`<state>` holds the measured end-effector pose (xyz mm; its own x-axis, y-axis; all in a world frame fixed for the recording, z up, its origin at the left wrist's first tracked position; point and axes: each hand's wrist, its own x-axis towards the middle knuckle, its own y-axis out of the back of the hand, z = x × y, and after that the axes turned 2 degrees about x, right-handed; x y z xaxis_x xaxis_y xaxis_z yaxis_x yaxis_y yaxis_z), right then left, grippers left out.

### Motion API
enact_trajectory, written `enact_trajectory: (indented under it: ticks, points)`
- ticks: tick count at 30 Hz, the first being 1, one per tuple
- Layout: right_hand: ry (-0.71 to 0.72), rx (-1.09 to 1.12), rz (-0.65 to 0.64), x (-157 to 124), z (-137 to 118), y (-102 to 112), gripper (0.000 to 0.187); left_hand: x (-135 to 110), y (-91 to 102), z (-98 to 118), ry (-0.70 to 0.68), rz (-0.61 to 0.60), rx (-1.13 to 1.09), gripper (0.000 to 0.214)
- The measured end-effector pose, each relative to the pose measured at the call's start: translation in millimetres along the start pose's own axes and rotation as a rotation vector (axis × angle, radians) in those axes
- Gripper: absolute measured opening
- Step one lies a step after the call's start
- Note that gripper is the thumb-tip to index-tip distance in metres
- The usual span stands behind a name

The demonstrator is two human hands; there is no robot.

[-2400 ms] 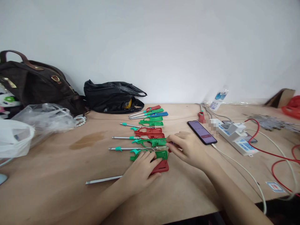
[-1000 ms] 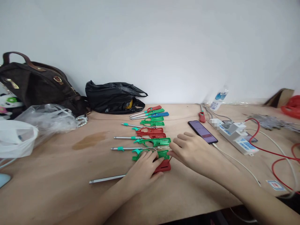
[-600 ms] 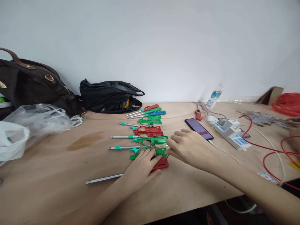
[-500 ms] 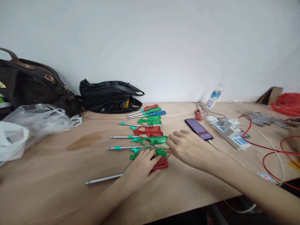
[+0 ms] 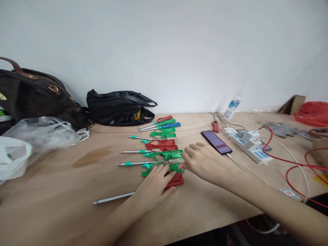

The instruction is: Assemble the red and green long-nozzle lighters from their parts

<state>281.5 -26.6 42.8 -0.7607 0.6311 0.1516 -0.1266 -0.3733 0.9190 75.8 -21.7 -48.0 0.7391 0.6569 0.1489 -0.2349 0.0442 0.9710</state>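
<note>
A long-nosed lighter with a red handle (image 5: pixel 176 181) lies near the table's front; its metal barrel (image 5: pixel 115 197) sticks out leftward from under my left hand (image 5: pixel 156 184). That hand is closed over the handle and presses it down, thumb on the near side. My right hand (image 5: pixel 196 159) is curled in a fist above the handle's right end. From it a thin metal shaft (image 5: pixel 182 173), like a screwdriver's, points down to the handle; its grip is hidden in my fingers. Just beyond lie opened green lighter shells (image 5: pixel 166 155), a red shell (image 5: pixel 164 145) and separate metal barrels (image 5: pixel 133 151).
Assembled lighters (image 5: pixel 164 121) lie farther back. To the right are a phone (image 5: pixel 216 141), a power strip (image 5: pixel 248 147), red cables (image 5: pixel 287 160) and a pile of metal pieces (image 5: pixel 287 130). A black plastic bag (image 5: pixel 115 107), a dark backpack (image 5: pixel 38 95) and clear bags (image 5: pixel 46 133) stand left. Another person's hand (image 5: pixel 320 133) shows at far right.
The view has shifted slightly. Both hands keep almost the same pose, the left on the red lighter and the right with the thin shaft at its end.
</note>
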Motion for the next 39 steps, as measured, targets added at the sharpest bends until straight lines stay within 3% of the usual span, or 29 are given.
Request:
enact_trajectory:
  ticks: [6,12,19,24,30,39]
  points:
    - [0.070,0.052,0.043,-6,4,2,0.012,-1,0.6,0,-0.004,0.014,0.007,0.036]
    - [0.020,-0.005,0.014,-4,4,-6,0.015,-1,1.4,1,0.016,-0.026,0.008,0.038]
    - [0.090,0.144,0.017,-5,5,-2,0.013,-1,-0.5,0,-0.006,0.009,0.036,0.037]
    - [0.035,0.015,0.018,0,2,-6,0.014,-2,-2.1,-1,-0.008,0.034,0.011,0.035]
    - [0.100,0.075,0.021,-8,3,3,0.011,-3,-2.0,0,-0.016,0.070,-0.001,0.031]
    - [0.063,-0.035,-0.005,-4,6,-7,0.011,-1,-2.0,0,-0.016,0.054,0.004,0.032]
